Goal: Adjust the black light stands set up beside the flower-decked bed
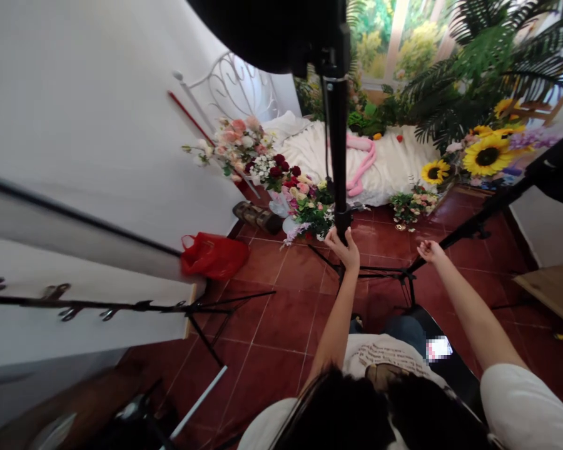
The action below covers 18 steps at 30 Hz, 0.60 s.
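Observation:
A black light stand (338,150) rises through the middle of the view, with a large dark lamp head (272,31) at its top. My left hand (346,251) grips its pole just below a collar, thumb and fingers on either side. Off to the right, my right hand (430,250) is held in the air with its fingers curled in, and I see nothing in them. Close beside it slants the pole of a second black stand (469,226). A lit phone (438,349) rests on a black surface (457,375) by my right leg.
Flower bunches (309,206) edge a bed with a cream cover (304,147). Sunflowers (488,156) and palm leaves (488,62) stand at right. A red bag (216,255) lies by the left wall. Tripod legs (234,303) spread over the red tiles (281,325). Clips hang on a black bar (89,305).

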Each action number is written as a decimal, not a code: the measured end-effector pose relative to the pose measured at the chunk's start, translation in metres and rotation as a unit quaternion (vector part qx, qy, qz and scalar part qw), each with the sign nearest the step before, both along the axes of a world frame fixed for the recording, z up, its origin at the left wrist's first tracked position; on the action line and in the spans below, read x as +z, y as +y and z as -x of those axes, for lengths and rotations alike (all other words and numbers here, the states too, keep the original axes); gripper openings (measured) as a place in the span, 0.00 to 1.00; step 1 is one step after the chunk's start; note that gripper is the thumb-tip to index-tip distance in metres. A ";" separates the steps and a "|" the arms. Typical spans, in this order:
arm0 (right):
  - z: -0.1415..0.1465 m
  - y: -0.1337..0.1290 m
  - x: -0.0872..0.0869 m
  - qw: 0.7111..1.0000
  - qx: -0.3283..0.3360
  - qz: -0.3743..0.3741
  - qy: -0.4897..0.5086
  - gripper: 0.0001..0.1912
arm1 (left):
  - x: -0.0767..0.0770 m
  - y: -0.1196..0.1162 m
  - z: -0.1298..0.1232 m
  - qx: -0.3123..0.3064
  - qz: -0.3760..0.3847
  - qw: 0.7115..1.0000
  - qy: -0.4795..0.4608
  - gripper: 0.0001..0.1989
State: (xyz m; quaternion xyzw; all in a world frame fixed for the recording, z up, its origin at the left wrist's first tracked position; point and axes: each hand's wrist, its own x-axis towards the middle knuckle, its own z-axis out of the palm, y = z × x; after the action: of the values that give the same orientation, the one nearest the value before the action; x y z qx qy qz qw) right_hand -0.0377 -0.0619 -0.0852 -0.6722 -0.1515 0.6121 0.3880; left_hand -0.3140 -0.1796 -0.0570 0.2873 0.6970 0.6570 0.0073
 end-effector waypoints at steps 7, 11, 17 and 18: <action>-0.092 -0.016 0.041 0.990 -0.118 -0.024 0.071 0.21 | -0.059 -0.017 -0.057 0.064 0.079 0.992 -0.069 0.28; -0.110 -0.024 0.076 0.994 -0.037 -0.060 0.079 0.24 | -0.091 -0.021 -0.118 -0.054 0.123 0.987 -0.089 0.25; -0.114 -0.037 0.114 0.987 0.037 -0.076 0.136 0.23 | -0.051 0.038 -0.189 -0.367 0.021 0.925 -0.091 0.21; -0.113 -0.037 0.117 0.986 0.038 -0.075 0.146 0.22 | -0.037 0.056 -0.199 -0.415 0.012 0.907 -0.074 0.21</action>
State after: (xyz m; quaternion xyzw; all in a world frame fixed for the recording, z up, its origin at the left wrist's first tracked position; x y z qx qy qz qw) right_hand 0.0752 -0.0989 0.0315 -0.5380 -0.1642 0.7051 0.4317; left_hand -0.1152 -0.1241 -0.0935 0.5014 0.5197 0.6055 0.3344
